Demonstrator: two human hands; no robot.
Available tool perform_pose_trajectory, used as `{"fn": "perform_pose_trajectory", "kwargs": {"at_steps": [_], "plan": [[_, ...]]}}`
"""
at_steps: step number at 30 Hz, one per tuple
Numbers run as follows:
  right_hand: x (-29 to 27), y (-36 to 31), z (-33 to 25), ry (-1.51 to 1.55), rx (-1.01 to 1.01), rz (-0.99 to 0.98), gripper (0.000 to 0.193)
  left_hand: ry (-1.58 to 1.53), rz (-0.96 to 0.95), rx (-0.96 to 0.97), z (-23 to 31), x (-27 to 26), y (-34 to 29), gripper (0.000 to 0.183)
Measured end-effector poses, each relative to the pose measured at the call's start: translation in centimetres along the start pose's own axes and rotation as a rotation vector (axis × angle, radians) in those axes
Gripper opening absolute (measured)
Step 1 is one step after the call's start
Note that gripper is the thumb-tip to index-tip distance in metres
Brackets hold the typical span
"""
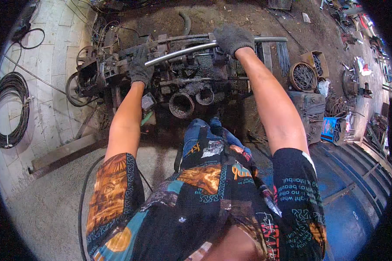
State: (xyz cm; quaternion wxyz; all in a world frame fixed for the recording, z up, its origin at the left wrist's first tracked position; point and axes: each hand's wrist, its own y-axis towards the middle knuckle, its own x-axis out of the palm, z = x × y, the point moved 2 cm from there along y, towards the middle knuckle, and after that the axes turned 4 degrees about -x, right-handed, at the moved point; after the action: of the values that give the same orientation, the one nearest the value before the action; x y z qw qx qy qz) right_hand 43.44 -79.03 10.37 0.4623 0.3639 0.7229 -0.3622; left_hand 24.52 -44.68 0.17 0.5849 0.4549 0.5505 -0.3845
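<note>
Over dirt floor (231, 17), gloved left hand (140, 65) and right hand (233, 38) are gripping a curved metal pipe (183, 51) lying across a greasy machine (183, 82).

2 gloved hands (left hand (140, 66), right hand (233, 38)), 1 shiny metal pipe (183, 51), 1 black cable coil (9, 108) at 9 o'clock, 2 round rusty cups (181, 105).

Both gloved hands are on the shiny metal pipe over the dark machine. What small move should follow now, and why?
Probably a firmer, steady pull on the pipe with the right hand. This hand grips it at the far, free part, while the left hand holds near the end at the machine, and the pipe already shows a slight curve.
</note>
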Motion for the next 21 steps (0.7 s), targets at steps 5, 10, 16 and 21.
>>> {"fn": "perform_pose_trajectory", "kwargs": {"at_steps": [5, 10, 16, 21], "plan": [[-0.9, -0.4, -0.8, -0.014, 0.025, -0.031, 0.048, 0.067, 0.004, 0.001, 0.6, -0.4, -0.3, 0.07], [-1.3, -0.5, -1.1, -0.03, -0.013, -0.039, 0.046, -0.024, -0.004, -0.016, 0.6, -0.3, 0.0, 0.067], [-1.2, -0.8, -1.4, -0.018, -0.041, -0.036, 0.046, -0.031, 0.04, 0.025, -0.6, 0.7, -0.2, 0.062], [-1.5, -0.9, -1.1, 0.011, 0.019, -0.045, 0.045, 0.002, 0.026, 0.018, 0.3, 0.0, -0.1, 0.059]]}}
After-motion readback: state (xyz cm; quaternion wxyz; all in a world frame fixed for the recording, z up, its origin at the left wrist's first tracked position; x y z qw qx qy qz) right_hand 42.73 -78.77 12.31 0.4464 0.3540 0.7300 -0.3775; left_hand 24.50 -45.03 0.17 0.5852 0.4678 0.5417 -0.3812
